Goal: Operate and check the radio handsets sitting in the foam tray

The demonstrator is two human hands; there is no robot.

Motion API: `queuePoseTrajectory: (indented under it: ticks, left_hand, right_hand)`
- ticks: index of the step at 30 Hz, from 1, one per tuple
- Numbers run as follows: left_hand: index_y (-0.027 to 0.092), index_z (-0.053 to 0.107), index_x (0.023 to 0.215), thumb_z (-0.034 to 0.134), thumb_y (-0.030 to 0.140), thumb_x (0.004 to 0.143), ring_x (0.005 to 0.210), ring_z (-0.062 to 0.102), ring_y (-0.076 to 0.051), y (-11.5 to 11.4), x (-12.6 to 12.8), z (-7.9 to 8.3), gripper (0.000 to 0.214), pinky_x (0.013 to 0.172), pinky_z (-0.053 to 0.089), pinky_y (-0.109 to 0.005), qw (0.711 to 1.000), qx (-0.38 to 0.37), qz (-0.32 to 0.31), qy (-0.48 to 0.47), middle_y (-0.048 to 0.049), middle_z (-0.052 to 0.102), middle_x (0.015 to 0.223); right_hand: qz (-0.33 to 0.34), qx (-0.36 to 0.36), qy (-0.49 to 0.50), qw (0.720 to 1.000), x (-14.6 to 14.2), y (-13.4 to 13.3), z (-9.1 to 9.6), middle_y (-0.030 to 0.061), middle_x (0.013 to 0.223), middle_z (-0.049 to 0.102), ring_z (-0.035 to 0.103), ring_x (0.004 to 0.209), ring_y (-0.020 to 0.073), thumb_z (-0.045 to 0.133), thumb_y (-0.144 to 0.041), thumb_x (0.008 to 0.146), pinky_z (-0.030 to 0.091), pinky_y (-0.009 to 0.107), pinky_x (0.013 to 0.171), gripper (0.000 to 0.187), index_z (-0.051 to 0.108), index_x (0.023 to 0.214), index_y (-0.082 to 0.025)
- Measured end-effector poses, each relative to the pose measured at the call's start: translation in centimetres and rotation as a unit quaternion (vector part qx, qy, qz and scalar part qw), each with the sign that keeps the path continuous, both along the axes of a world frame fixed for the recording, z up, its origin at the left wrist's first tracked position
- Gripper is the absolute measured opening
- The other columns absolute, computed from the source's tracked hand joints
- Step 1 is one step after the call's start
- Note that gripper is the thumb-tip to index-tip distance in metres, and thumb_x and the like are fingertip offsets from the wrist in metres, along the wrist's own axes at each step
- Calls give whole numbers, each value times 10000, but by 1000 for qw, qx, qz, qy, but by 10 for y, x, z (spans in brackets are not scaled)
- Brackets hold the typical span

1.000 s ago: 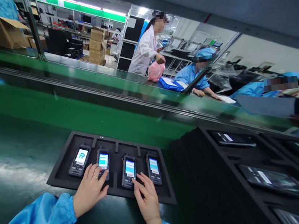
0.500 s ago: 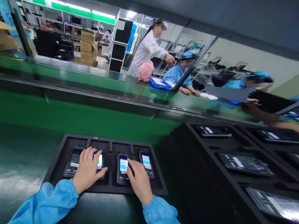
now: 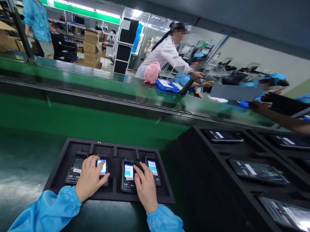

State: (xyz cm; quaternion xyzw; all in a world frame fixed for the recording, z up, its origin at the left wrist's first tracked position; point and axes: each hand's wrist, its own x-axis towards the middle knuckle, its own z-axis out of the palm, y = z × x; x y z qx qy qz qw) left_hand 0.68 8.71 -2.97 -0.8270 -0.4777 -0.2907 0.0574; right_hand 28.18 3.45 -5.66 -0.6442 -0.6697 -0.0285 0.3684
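- One black tray (image 3: 167, 195) lies on the dark tabletop (image 3: 15, 174) with four phones, one per slot, side by side.
- The left hand (image 3: 90, 178) lies flat and open, fingers on the second phone (image 3: 102, 167), gripping nothing.
- The right hand (image 3: 145, 186) is open too, fingertips on the third phone (image 3: 127, 174).
- The first phone (image 3: 75, 167) and the fourth phone (image 3: 152, 165) lie untouched.
- A stack of trays (image 3: 208, 184) on the right holds more phones.
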Motion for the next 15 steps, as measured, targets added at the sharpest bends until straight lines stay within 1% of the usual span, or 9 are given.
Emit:
queuePoseTrajectory:
  ticks: [3,7,10,15]
  left_hand:
    - [154,775,1266,633,343,1013,1270,603,-437,1,0,-1,346,1042,559,-624,1000,11,-3,2,-233,690,1303]
    - [135,759,1301,658,355,1002,1274,594,-437,2,-1,-1,384,1028,567,-602,1000,23,-5,3,-242,680,1314]
    - [132,732,1330,642,349,1004,1281,597,-421,0,-5,-1,401,1042,570,-583,999,32,-4,-7,-230,675,1314]
    - [160,709,1337,602,321,1030,1307,609,-402,-7,-12,0,362,1082,566,-571,999,40,2,-20,-203,675,1318]
  right_hand:
    - [3,4,7,1000,-1,-2,0,151,1435,762,685,1373,325,436,-321,1127,637,572,1103,424,821,1292,-260]
    - [3,11,12,1000,-1,-3,0,155,1400,781,701,1347,326,431,-327,1130,647,573,1080,427,825,1276,-250]
    - [5,16,12,1000,-1,-4,1,163,1365,798,706,1336,330,438,-325,1128,655,569,1063,426,839,1240,-237]
    - [13,22,7,1000,-5,-9,5,151,1332,815,709,1336,333,491,-320,1112,660,561,1061,391,877,1111,-254]
